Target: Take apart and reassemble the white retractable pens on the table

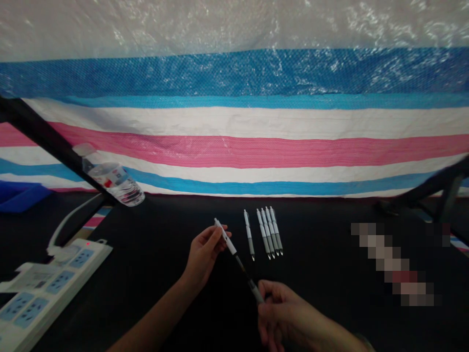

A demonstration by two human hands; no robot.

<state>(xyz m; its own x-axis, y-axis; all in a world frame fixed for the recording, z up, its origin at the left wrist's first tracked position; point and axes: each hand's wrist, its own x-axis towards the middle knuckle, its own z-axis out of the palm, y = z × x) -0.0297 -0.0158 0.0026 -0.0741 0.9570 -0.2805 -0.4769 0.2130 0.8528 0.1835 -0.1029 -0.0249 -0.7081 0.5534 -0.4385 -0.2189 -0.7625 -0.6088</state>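
My left hand point(203, 250) pinches the white upper barrel point(230, 245) of a pen between thumb and fingers. Its grey lower barrel point(256, 292) is gripped by my right hand point(285, 309), closer to me. Between the two parts, a thin dark refill point(240, 264) lies exposed, so the barrel is apart. Beyond my hands a single white-and-grey pen point(248, 231) rests on the black table. Just right of it, several matching pens point(268, 232) lie side by side, tips toward me.
At left is a white power strip point(78, 274) with a plug and cable. A plastic bottle point(117, 182) leans near a black bar point(54, 142). Behind the table point(164, 220) hangs a striped sheet point(234, 151). Something pixelated point(392, 264) lies at right.
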